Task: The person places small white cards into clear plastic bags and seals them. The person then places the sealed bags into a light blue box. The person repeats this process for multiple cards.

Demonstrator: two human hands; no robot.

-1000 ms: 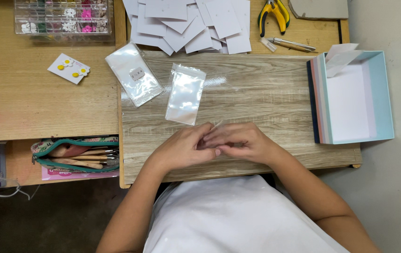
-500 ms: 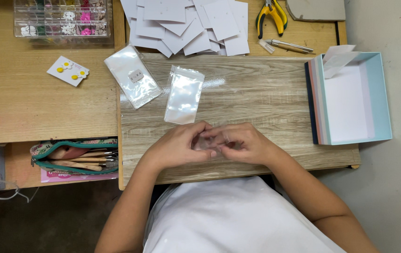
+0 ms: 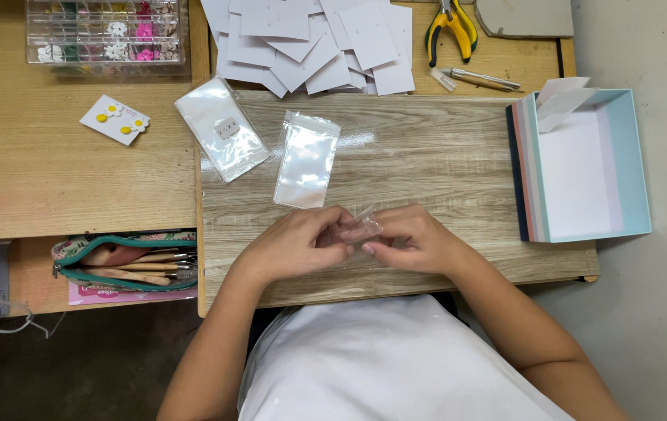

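- Both hands have slid a little left and nearer the body since the earlier frames; stack of clear bags and the rest stayed put.
- left hand (image 3: 296,243) curled, fingertips pinching left end of small clear bag (image 3: 362,228).
- right hand (image 3: 415,240) curled too, thumb and forefinger pinching the right end of the same bag; hands almost touching.
- small clear bag sits between the two hands, just above the near edge of the grey wood-grain counter (image 3: 442,164), something pinkish inside, too small to tell what.
- stack of clear bags (image 3: 307,159) lies flat just beyond the hands, not touched.
- second clear bag with a small label (image 3: 221,138) lies to its left, tilted, straddling the edge onto the tan desk (image 3: 53,179).
- white cards (image 3: 310,39) heaped at the far edge.
- yellow-handled pliers (image 3: 452,25) and a metal tool (image 3: 478,78) right of the cards.
- open light-blue box (image 3: 587,168) at the right end of the counter, white inside, folded white paper at its far corner.
- card with yellow and white flower studs (image 3: 115,119) on the tan desk, left.
- clear compartment organizer (image 3: 106,33) with small beads at far left.
- open green pouch (image 3: 125,263) with wooden-handled tools on the lower shelf, left of the person.
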